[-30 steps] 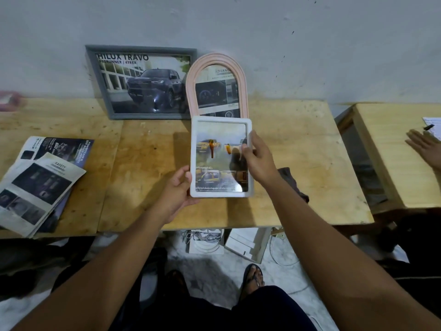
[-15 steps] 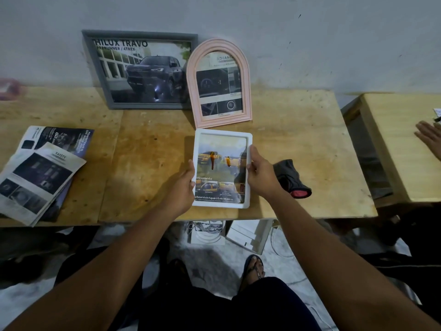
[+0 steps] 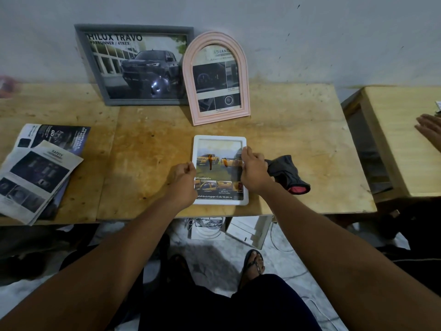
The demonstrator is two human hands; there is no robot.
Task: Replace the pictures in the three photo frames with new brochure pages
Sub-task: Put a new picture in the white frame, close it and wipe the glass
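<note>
1. Since the frame a second ago, the white frame [image 3: 219,139] has come down from in front of the pink arched frame [image 3: 188,75]. It now sits low on the table [image 3: 148,163], close to the front edge, and the two frames are apart.
2. Left grip [image 3: 182,177]: fingers curled, pinching the white frame's left edge about midway up.
3. Right grip [image 3: 254,172]: fingers curled over the frame's right edge, thumb side up, clamped on it.
4. The white frame is portrait way up and looks to be lying flat, though I cannot tell if its back edge is lifted. The page in it shows yellow pickup trucks with a row of small pictures below.
5. The pink arched frame stands upright behind it, holding a page with dashboard pictures.
6. The grey frame [image 3: 138,65] leans on the wall [image 3: 310,39], just left of the pink one and partly behind it. It holds a dark pickup page headed "HILUX TRAVO".
7. Loose brochure pages [image 3: 40,173] are stacked at the table's left end, well away from the frames.
8. A dark cloth [image 3: 286,173] with a pink-red opening lies just right of my right grip.
9. Another person's hand [image 3: 429,130] rests on a second table [image 3: 393,151] at far right.
</note>
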